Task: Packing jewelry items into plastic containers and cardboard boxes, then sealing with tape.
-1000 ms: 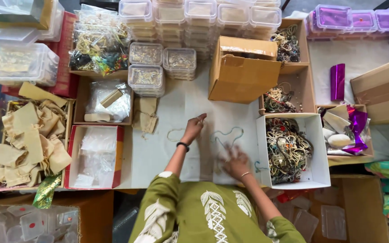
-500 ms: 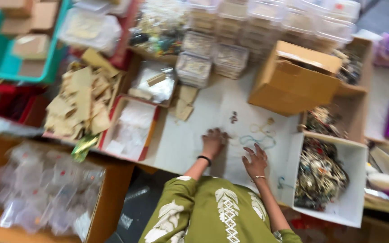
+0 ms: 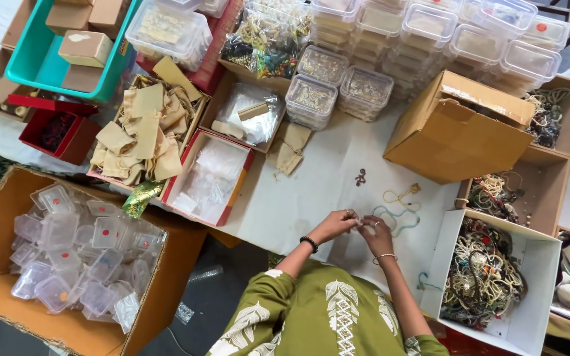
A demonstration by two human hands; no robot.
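Pale-blue beaded necklace (image 3: 396, 219) lies looped on the surface just right of both grips, long axis left-right; left hand (image 3: 338, 224) and right hand (image 3: 376, 235) pinch something too small to tell.

Left hand (image 3: 335, 224) and right hand (image 3: 377, 234) meet over the table (image 3: 311, 191), fingertips touching, near its front edge. Loose necklaces (image 3: 400, 209) lie on the table just right of the hands. Tray of tangled jewellery (image 3: 489, 277) sits right of the right hand. Closed cardboard box (image 3: 460, 128) stands behind the necklaces. Stacked lidded containers (image 3: 423, 33) run along the far side. Tray of plastic bags (image 3: 207, 177) lies left of the hands, tray of cloth pouches (image 3: 143, 132) further left. Floor carton of small plastic cases (image 3: 74, 250) sits below the table's left end.
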